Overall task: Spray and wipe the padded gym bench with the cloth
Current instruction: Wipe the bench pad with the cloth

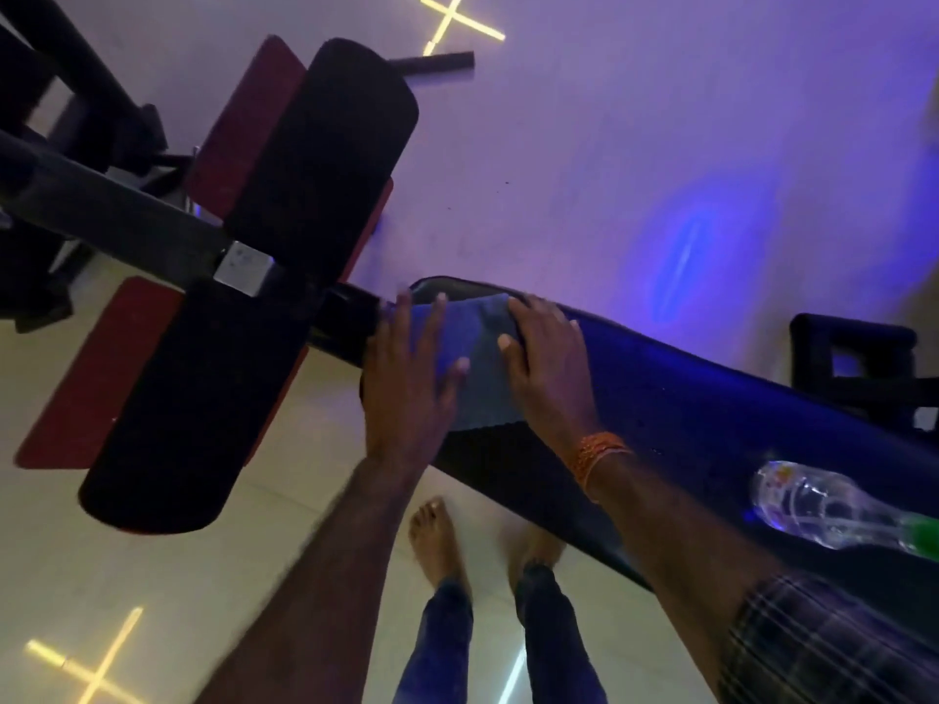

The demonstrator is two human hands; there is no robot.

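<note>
1. The cloth (477, 358) lies flat across the end of the padded surface (711, 398), the end nearest the foam rollers (325, 160). Nothing pinches it, so I judge a hard stroke could bunch it or skid it off the rounded end.
2. My left grip (406, 378) and right grip (549, 368) are both released, fingers straight and spread, pressing the cloth's two sides. Uneven pressure between them could twist the cloth and leave patches unwiped.
3. The left grip sits at the very end of the pad; pushed further that way, it may slide off the edge.
4. A clear bottle (823, 505) lies on its side further along the surface, well apart from the cloth. A long wipe toward it, or my right forearm, could roll it off.
5. The rollers stand just beyond the end; a fast stroke might knock knuckles into them.
6. Bare feet (437, 536) stand on the glossy floor (152, 576) below; liquid dripping there looks like a slip risk.
</note>
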